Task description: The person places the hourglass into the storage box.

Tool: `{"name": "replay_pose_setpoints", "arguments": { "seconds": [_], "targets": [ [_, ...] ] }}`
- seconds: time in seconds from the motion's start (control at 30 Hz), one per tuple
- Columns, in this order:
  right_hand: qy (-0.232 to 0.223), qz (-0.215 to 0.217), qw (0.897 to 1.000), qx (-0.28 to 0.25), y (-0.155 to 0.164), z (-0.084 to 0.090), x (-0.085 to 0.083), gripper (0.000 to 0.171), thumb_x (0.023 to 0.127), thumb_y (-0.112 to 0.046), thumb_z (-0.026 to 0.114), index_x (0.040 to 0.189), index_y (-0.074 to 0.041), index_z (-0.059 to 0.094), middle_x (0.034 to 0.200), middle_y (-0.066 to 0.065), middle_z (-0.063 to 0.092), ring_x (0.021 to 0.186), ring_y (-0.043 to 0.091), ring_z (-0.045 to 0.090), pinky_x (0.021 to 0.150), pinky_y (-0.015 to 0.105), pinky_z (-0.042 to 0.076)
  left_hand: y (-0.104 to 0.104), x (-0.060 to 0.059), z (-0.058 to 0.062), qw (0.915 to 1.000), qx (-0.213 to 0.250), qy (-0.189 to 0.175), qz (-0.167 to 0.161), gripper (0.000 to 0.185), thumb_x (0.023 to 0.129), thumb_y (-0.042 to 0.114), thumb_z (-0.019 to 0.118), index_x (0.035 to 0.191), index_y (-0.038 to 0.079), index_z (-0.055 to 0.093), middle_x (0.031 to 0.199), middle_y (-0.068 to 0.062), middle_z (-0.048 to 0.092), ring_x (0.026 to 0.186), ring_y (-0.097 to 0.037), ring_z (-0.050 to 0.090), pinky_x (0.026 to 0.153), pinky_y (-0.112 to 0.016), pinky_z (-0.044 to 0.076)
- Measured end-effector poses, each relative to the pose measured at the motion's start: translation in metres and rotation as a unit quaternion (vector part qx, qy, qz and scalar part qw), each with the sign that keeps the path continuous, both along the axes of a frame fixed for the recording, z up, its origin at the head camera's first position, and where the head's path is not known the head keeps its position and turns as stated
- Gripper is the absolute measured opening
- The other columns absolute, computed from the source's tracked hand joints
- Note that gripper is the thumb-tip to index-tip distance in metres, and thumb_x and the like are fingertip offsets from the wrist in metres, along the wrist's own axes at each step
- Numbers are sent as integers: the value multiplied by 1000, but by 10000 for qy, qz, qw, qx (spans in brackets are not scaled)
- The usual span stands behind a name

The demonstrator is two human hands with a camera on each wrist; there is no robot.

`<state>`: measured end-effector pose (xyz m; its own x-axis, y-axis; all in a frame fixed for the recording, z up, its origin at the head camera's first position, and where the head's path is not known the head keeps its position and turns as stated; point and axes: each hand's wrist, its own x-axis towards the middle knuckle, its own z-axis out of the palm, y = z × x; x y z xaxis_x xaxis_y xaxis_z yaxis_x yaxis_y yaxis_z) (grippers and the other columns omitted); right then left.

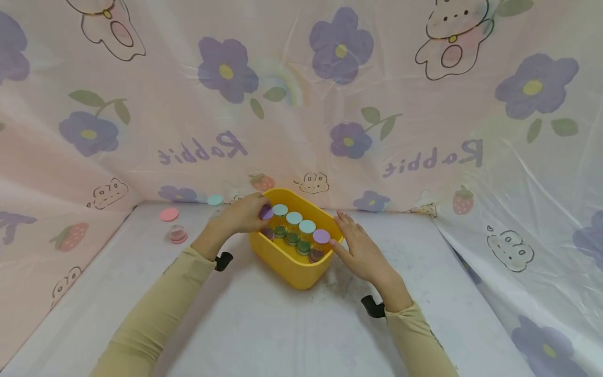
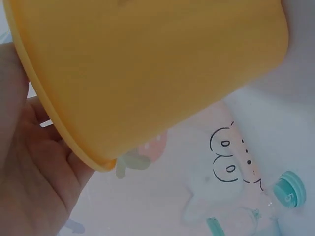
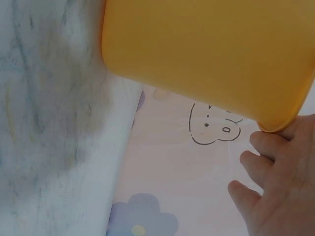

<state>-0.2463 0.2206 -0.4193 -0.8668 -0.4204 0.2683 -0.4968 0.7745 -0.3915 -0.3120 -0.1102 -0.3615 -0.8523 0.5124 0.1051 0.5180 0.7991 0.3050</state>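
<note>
In the middle of the white table [image 1: 273, 330]: yellow bin [image 1: 278, 259], parked at an angle between both hands, pretty much the star here.
Inside the bin: a slanted row of small clear jars, all upright. Three blue-lidded jars [image 1: 294, 219] in the middle, greenish low down, plus a left purple-lidded jar [image 1: 266, 212] at one end and a right purple-lidded jar [image 1: 321, 237] at the other.
Left hand [image 1: 241, 214]: reaching over the left end of the rim, thumb and fingers on either side of the left purple-lidded jar's top. Fingertips partly hidden, so can't tell whether pinching it or just hanging around it.
Right hand [image 1: 361, 256]: touching the rim at the right end, fingers loose and apart along the outside, thumb right by the right purple-lidded jar.
Pink bits, left side of the table: flat pink lid [image 1: 169, 214], and just in front of it a small clear container [image 1: 178, 235] on a pink base.
Near the back edge: teal cap [image 1: 215, 200], just past the left hand.
Sleeves [image 1: 155, 309]: tan, both arms.
Backdrop [image 1: 292, 120]: pinkish sheet with purple flowers, cartoon bunnies, strawberries and "Rabbit" printed backwards, lol.
</note>
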Motion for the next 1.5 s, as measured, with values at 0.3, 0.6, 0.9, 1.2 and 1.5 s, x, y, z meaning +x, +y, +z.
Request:
{"name": "replay_pose_setpoints", "arguments": {
  "seconds": [0.3,0.6,0.9,1.2,1.5],
  "targets": [
    [48,28,10000,-9,0,1,1,73,109,-48,47,164,-4,28,173,10,19,159,33,18,127,56,16,2,-7,8,9988,-236,-407,-120,33,88,12,77,119,0,71,112,-12,72,99,-26,66,91,-43,57],
    [32,28,10000,3,0,0,1,73,109,-48,47,164,-3,27,173,10,18,159,33,18,127,57,16,4,-13,5,9967,-452,-677,44,22,89,16,83,108,8,75,98,-3,71,88,-22,62,84,-38,55],
    [26,27,10000,-21,-1,1,1,73,109,-48,46,163,-3,27,173,11,18,159,33,18,127,56,16,5,-13,5,9963,-537,-677,13,26,88,14,84,113,7,77,103,-3,73,92,-21,65,89,-40,57],
    [-20,37,10000,-7,-1,2,2,72,110,-46,48,164,-3,26,173,11,18,159,32,17,128,55,15,2,-12,3,9960,-349,-820,-27,24,92,12,80,115,6,77,104,-5,74,92,-21,66,88,-39,57],
    [13,49,10000,-33,-1,2,2,73,110,-47,47,163,-2,28,172,12,19,159,33,18,127,56,16,-1,-5,4,9986,31,-518,-93,33,98,14,73,128,1,71,118,-11,74,102,-25,69,94,-44,57]
  ]
}}
